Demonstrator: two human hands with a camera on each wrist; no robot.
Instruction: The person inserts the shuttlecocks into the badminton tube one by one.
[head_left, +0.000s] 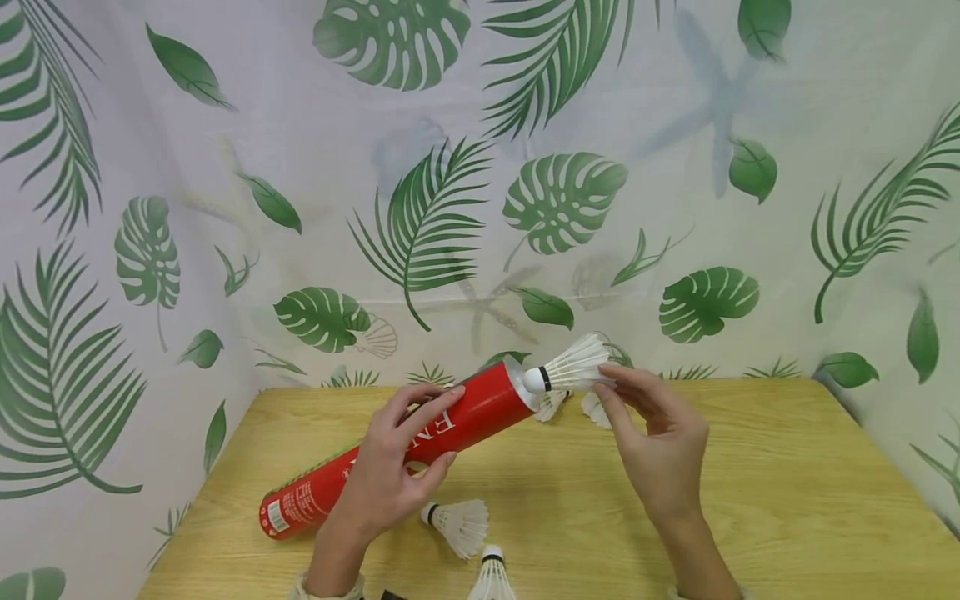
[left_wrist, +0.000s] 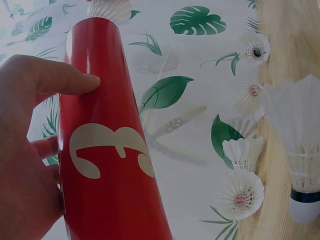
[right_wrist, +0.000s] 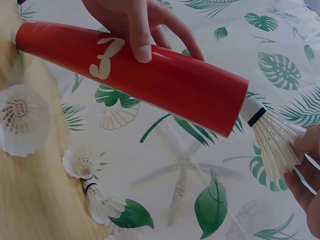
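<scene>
My left hand (head_left: 401,458) grips a red cardboard tube (head_left: 487,406) around its middle, tilted with its open end up to the right. In the left wrist view, the thumb or a finger lies along the red tube (left_wrist: 105,110). My right hand (head_left: 663,437) pinches a white shuttlecock (head_left: 577,364) by its feather skirt. The cork of that shuttlecock (right_wrist: 275,142) points at the tube's mouth, right at the rim in the right wrist view. Whether the cork has passed inside the mouth is hard to tell.
On the wooden table (head_left: 780,483) one shuttlecock (head_left: 459,525) lies below the tube, and another shuttlecock (head_left: 492,575) sits at the front edge. More shuttlecocks (head_left: 596,408) lie behind the hands. A leaf-print cloth (head_left: 465,208) hangs behind the table.
</scene>
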